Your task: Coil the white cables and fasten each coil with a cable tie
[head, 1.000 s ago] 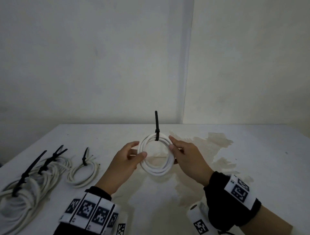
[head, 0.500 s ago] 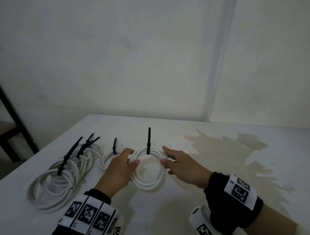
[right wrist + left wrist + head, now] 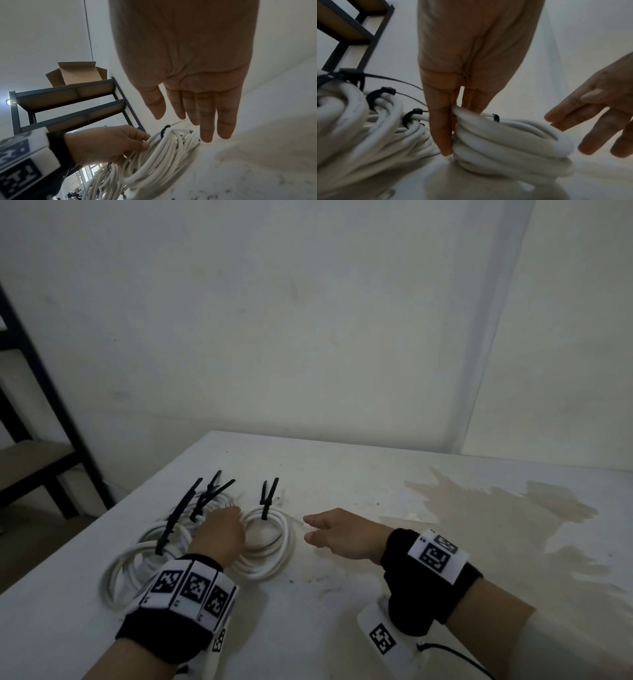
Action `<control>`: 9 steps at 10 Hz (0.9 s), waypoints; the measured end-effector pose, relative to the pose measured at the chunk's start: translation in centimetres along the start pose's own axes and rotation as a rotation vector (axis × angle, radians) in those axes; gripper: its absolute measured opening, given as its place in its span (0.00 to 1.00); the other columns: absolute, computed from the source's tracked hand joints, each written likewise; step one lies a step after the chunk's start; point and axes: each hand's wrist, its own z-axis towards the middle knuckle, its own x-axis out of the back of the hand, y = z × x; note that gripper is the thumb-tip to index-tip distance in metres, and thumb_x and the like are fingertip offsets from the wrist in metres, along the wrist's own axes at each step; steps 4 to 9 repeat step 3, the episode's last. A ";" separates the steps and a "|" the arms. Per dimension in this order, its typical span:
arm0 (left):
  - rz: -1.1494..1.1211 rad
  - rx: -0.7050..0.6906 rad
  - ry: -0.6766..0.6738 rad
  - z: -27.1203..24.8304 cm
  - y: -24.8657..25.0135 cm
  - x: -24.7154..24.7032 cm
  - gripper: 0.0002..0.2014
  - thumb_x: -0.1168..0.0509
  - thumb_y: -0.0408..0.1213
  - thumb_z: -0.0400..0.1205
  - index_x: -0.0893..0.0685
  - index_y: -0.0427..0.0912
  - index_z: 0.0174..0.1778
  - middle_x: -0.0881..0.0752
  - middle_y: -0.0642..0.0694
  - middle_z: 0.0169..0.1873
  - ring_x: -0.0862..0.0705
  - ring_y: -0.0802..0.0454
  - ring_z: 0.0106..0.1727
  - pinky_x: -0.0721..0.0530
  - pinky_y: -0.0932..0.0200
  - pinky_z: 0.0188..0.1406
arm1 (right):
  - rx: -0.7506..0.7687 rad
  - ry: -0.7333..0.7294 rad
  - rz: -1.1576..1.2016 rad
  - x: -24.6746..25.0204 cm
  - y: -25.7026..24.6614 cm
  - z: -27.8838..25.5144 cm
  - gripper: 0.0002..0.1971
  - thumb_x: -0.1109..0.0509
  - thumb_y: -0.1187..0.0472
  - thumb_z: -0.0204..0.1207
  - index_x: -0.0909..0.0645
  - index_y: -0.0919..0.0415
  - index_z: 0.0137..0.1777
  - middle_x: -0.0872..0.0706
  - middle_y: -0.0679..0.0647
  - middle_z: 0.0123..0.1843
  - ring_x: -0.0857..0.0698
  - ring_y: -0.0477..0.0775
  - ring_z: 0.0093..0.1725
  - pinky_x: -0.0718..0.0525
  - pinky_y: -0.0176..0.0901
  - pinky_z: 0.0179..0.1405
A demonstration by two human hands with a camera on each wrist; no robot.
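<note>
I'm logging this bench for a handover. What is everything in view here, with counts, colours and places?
Table: one, white, stained at right.
Held coil: one, white, at table's middle, black tie on its far side.
Other coils: white, piled at left with black ties; count unclear.
Shelf rack: one, black frame, left of table.
Box: one, brown, open, on top of rack.
Wall: white, behind.
Left hand: grips held coil's left side.
Right hand: open, just right of the coil, apart from it.
</note>
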 end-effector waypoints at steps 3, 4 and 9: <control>0.091 0.052 0.053 0.8 0.4 -0.4 0.14 0.50 0.27 0.82 0.25 0.31 0.60 0.21 0.35 0.63 0.23 0.41 0.65 0.26 0.53 0.59 | -0.028 0.090 -0.019 1.9 1.4 -0.7 0.25 0.38 0.54 0.81 0.34 0.59 0.77 0.32 0.54 0.79 0.32 0.49 0.77 0.36 0.38 0.74; 0.091 0.052 0.053 0.8 0.4 -0.4 0.14 0.50 0.27 0.82 0.25 0.31 0.60 0.21 0.35 0.63 0.23 0.41 0.65 0.26 0.53 0.59 | -0.028 0.090 -0.019 1.9 1.4 -0.7 0.25 0.38 0.54 0.81 0.34 0.59 0.77 0.32 0.54 0.79 0.32 0.49 0.77 0.36 0.38 0.74; 0.091 0.052 0.053 0.8 0.4 -0.4 0.14 0.50 0.27 0.82 0.25 0.31 0.60 0.21 0.35 0.63 0.23 0.41 0.65 0.26 0.53 0.59 | -0.028 0.090 -0.019 1.9 1.4 -0.7 0.25 0.38 0.54 0.81 0.34 0.59 0.77 0.32 0.54 0.79 0.32 0.49 0.77 0.36 0.38 0.74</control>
